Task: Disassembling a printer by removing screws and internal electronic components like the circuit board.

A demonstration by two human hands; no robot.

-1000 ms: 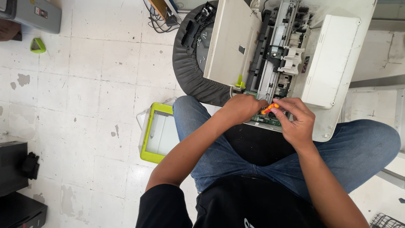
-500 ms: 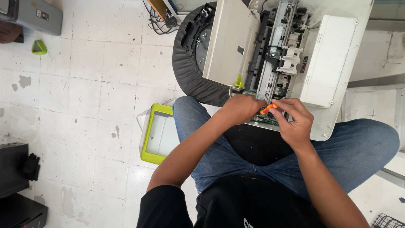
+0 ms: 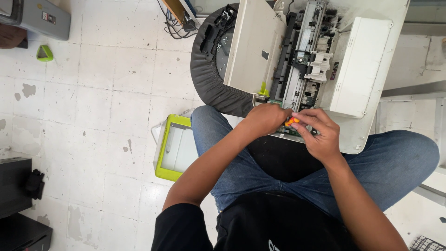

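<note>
A small orange-handled tool [image 3: 291,122] is showing as only a sliver of colour between the two hands, at the near edge of an opened white printer [image 3: 362,69]; its tip is hidden, so what it is touching cannot be made out. The left hand [image 3: 265,118] is curling into a fist over the handle, knuckles up, and appears to be grasping it, though the fingers themselves are tucked out of sight. The right hand [image 3: 318,132] is pinching at the same orange piece with its fingertips, the thumb and forefinger closing on the end of it.

The printer is resting across the person's lap, on blue jeans [image 3: 395,162], with its cream lid [image 3: 253,46] swung open to the left and its grey and black inner mechanism [image 3: 304,60] lying exposed. Its far right corner is running out of the frame.

Behind it, a dark round cushion [image 3: 206,79] is partly covered by the lid. On the tiled floor [image 3: 93,93] to the left, a lime-green framed tray [image 3: 172,148] is lying half hidden behind the left knee.
</note>
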